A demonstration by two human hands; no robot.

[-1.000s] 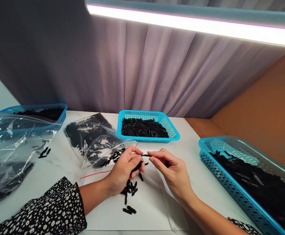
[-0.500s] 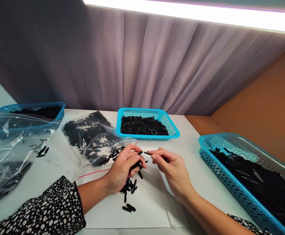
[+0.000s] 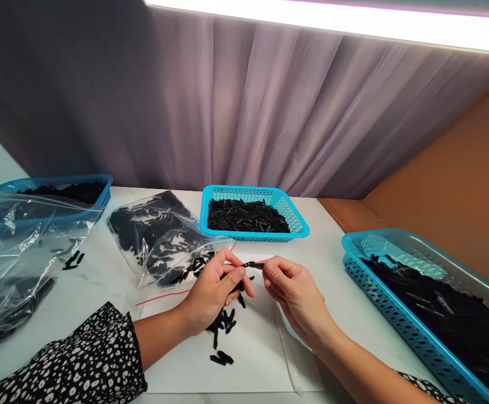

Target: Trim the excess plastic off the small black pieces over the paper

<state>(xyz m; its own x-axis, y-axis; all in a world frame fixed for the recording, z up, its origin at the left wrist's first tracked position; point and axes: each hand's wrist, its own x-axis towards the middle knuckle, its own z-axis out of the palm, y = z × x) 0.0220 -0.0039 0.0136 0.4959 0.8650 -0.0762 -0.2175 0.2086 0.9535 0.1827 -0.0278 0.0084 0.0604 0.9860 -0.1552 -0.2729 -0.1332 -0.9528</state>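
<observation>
Between my two hands is a thin black piece (image 3: 253, 265), its left end at my left fingertips and its right end pinched by my right hand (image 3: 293, 292). My left hand (image 3: 215, 286) is curled, with more black pieces partly hidden under its fingers. Beneath, loose black pieces (image 3: 223, 357) lie on a white sheet (image 3: 257, 367). Just behind my left hand, a clear zip bag (image 3: 147, 224) with a red strip holds many black pieces, some spilling at its mouth.
A blue basket (image 3: 305, 230) of black pieces stands at the back middle. Another blue basket (image 3: 347, 247) is at the right, and a third (image 3: 107, 188) at the back left. A large clear bag (image 3: 30, 247) lies at the left.
My right hand has turned slightly, and its thin black piece now meets the one at my left fingertips, where there was a gap before. The baskets and bags have stayed put.
</observation>
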